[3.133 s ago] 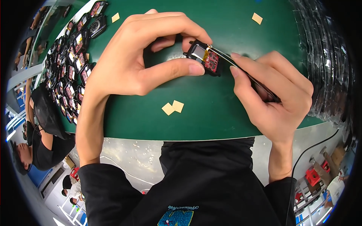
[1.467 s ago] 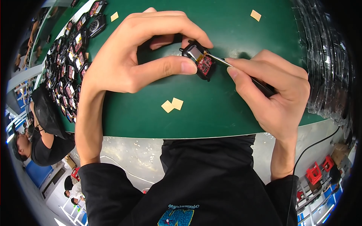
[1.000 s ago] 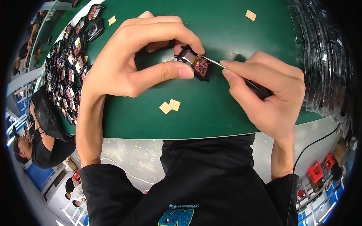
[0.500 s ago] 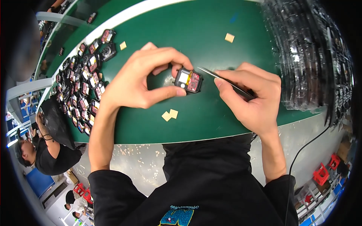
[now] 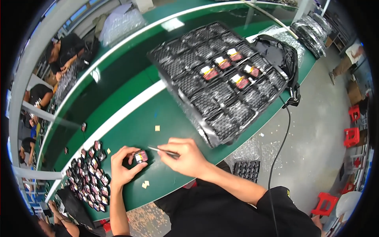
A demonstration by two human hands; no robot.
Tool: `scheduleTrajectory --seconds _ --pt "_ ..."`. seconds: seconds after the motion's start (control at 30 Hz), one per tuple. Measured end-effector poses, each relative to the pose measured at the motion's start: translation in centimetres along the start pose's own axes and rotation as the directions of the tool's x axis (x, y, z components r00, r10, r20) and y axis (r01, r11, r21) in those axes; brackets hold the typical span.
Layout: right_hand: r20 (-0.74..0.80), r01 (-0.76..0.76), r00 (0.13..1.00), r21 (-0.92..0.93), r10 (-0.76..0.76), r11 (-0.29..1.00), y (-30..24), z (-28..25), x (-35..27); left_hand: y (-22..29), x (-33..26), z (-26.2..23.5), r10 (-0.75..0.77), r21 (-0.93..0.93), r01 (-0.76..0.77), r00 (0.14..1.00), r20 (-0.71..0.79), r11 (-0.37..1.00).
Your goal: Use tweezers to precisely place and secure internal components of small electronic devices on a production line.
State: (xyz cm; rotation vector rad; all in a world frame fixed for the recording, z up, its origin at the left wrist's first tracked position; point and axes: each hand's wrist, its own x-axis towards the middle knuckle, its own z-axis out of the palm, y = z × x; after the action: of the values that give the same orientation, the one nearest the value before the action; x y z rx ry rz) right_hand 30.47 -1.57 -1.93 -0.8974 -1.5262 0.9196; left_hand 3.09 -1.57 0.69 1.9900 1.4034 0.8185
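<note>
A: Where is the part?
B: Lower left of centre, just above the green counter [image 5: 166,118]. The left hand [image 5: 123,168] pinches the small red-and-black part [image 5: 140,157] between thumb and fingers.

A: And the right hand [image 5: 188,158]?
B: Its fingers are closed around thin tweezers [image 5: 162,151], whose tip reaches toward the part.

A: What lies around them?
B: Tan pads [image 5: 145,184] below the left hand, more parts [image 5: 91,173] at the far left, and a black tray [image 5: 221,81] in the upper right.

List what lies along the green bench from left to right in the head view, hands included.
Pile of small modules → left hand → small red-and-black module → tweezers → right hand → black compartment tray.
</note>
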Motion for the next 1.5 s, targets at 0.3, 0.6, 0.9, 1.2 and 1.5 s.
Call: scheduleTrajectory --seconds 0.3,0.6,0.9,1.2,1.5 --pt "0.143 -0.147 0.979 -0.017 0.148 0.989 0.0 -1.3 -0.2 13.7 10.9 -1.8 0.415 -0.064 -0.413 0.91 0.016 0.908" --pt "0.183 -0.165 0.968 -0.05 0.172 0.985 -0.8 -1.0 -0.2 19.9 20.1 4.6 0.625 0.075 -0.686 0.698 0.35 0.724" --pt "0.156 -0.017 0.987 -0.035 0.022 0.999 -0.6 -1.2 0.2 27.8 5.8 -2.6 0.731 0.083 -0.729 0.663 -0.164 0.679" --pt "0.174 -0.11 0.975 -0.153 0.136 0.982 -0.7 0.2 0.2 23.8 -2.7 -7.5 0.864 0.376 -0.786 0.385 -0.325 0.492" --pt "0.113 -0.102 0.986 -0.191 0.125 0.976 -0.9 0.0 0.3 22.0 -4.5 -7.2 0.797 0.399 -0.727 0.338 -0.5 0.558"
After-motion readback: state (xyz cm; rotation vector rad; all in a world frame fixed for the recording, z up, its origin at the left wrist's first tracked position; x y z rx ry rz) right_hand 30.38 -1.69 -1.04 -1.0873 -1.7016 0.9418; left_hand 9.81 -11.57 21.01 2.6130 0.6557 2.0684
